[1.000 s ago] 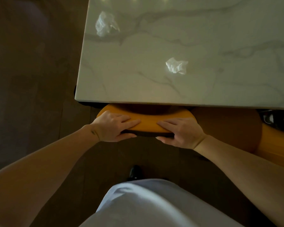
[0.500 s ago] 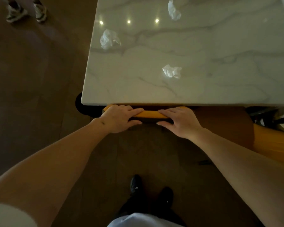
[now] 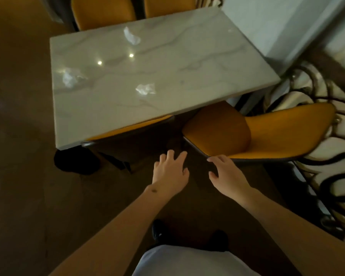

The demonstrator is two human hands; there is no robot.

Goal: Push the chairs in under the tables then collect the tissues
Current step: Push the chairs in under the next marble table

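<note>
Both hands are out in front of the body, empty, with fingers spread. The left hand (image 3: 170, 173) hovers over the dark floor (image 3: 24, 196) between two chairs, touching nothing. The right hand (image 3: 226, 174) has its fingertips at the near dark edge of the orange chair on the right (image 3: 267, 134) — whether they actually touch the rim is hard to tell from this angle, but the fingers are not closed around it.

That right chair stands out from the marble table (image 3: 187, 76); only the far part of its seat lies under the table's near right corner, and its backrest points away to the right. The chair on the left (image 3: 127, 129) is pushed in, with just the top strip of its orange back showing along the table's near edge.

Three crumpled tissues lie on the table top. One tissue at the left (image 3: 71, 77) is near the left edge, one in the middle (image 3: 145, 89) sits toward the near side, and a far tissue (image 3: 131, 36) is close to the back edge — all well apart from each other and from the hands. Two more orange chair backs (image 3: 104, 10) stand at the table's far side.

Black shoes (image 3: 157, 230) and a light garment (image 3: 187, 261) show at the bottom of the view.
</note>
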